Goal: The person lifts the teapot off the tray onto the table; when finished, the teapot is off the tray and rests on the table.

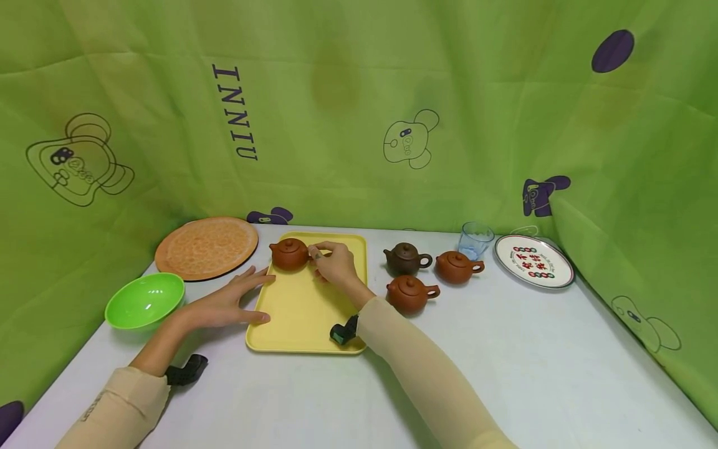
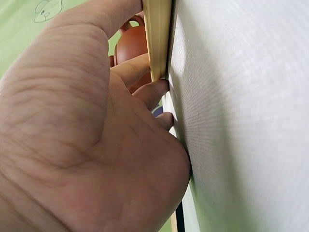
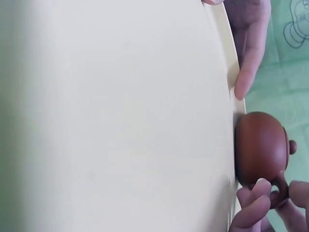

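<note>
A reddish-brown clay teapot (image 1: 289, 254) stands at the far left corner of the yellow tray (image 1: 308, 312). My right hand (image 1: 335, 265) pinches its handle between thumb and fingers; the right wrist view shows the teapot (image 3: 261, 147) upright on the tray with the handle in that grip. At the tray's left edge, my left hand (image 1: 224, 302) rests with fingers and thumb spread and touching the rim. Up close in the left wrist view, its fingertips meet the tray's edge (image 2: 158, 41), and part of the teapot shows beyond it.
Right of the tray stand a dark brown teapot (image 1: 405, 259) and two reddish ones, the nearer teapot (image 1: 408, 295) and the farther teapot (image 1: 455, 267). Behind are a blue glass (image 1: 475, 239) and a white plate (image 1: 534, 262). Leftward lie a green bowl (image 1: 144, 302) and a round orange mat (image 1: 207, 247).
</note>
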Available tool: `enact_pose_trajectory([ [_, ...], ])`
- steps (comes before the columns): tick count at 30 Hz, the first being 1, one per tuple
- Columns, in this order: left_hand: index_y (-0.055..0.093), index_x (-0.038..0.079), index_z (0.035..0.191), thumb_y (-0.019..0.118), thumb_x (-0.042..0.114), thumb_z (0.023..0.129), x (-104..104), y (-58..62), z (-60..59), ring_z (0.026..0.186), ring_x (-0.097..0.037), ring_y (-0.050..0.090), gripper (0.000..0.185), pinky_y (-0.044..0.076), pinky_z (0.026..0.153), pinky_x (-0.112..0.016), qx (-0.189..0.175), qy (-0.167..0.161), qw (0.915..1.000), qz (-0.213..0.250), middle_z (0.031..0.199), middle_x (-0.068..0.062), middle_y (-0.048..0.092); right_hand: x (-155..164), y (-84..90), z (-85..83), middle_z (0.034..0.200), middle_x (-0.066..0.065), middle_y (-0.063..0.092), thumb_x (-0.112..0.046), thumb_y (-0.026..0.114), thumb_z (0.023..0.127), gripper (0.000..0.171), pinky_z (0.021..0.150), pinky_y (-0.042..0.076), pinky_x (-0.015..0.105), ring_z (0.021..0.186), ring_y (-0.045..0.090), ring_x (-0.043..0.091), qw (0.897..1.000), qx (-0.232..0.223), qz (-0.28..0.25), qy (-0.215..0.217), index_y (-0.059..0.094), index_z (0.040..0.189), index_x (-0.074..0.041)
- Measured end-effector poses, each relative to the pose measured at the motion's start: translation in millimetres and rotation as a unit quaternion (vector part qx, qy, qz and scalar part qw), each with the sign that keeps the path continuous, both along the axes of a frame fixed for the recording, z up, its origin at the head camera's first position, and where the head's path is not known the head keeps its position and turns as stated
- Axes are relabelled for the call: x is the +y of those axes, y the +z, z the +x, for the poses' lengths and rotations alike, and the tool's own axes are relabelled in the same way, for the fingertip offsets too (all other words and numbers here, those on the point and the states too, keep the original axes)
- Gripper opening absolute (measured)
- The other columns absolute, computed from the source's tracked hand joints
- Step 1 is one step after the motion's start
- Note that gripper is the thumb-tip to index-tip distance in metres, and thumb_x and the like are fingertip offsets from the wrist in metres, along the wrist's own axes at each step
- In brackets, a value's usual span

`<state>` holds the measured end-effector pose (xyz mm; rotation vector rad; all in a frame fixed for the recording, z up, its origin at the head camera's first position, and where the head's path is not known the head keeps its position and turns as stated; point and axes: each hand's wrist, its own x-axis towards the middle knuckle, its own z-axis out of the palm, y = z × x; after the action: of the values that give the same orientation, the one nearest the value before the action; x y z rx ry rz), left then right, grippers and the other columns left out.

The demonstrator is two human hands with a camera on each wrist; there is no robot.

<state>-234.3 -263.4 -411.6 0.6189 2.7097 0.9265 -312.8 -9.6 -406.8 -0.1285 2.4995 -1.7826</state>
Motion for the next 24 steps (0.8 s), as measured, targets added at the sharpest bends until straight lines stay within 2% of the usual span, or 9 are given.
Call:
enact_pose_trajectory([
  [16, 0.043, 0.011, 0.161, 0.082, 0.045, 0.089, 1.4, 1.9, 1.9, 0.162, -0.057, 0.004, 0.089, 0.006, 0.123, -0.083, -0.003, 0.007, 1.0, -0.002, 0.175, -0.029, 0.019, -4.1, 2.9, 8.1, 0.093, 0.011, 0.084, -0.028, 0.069, 0.105, 0.029, 0.046, 0.044, 0.017, 0.051, 0.066, 0.011, 0.999, 0.0, 0.012, -0.032, 0.078, 0.128, -0.014],
  [24, 0.044, 0.009, 0.161, 0.083, 0.044, 0.09, 1.6, 1.3, 1.5, 0.161, -0.058, 0.005, 0.088, 0.007, 0.123, -0.083, 0.005, 0.0, 1.0, -0.001, 0.174, -0.029, 0.021, -5.4, 1.6, 8.1, 0.095, 0.01, 0.084, -0.028, 0.07, 0.104, 0.028, 0.048, 0.043, 0.019, 0.056, 0.07, 0.015, 0.999, 0.0, 0.003, -0.046, 0.079, 0.126, -0.013],
])
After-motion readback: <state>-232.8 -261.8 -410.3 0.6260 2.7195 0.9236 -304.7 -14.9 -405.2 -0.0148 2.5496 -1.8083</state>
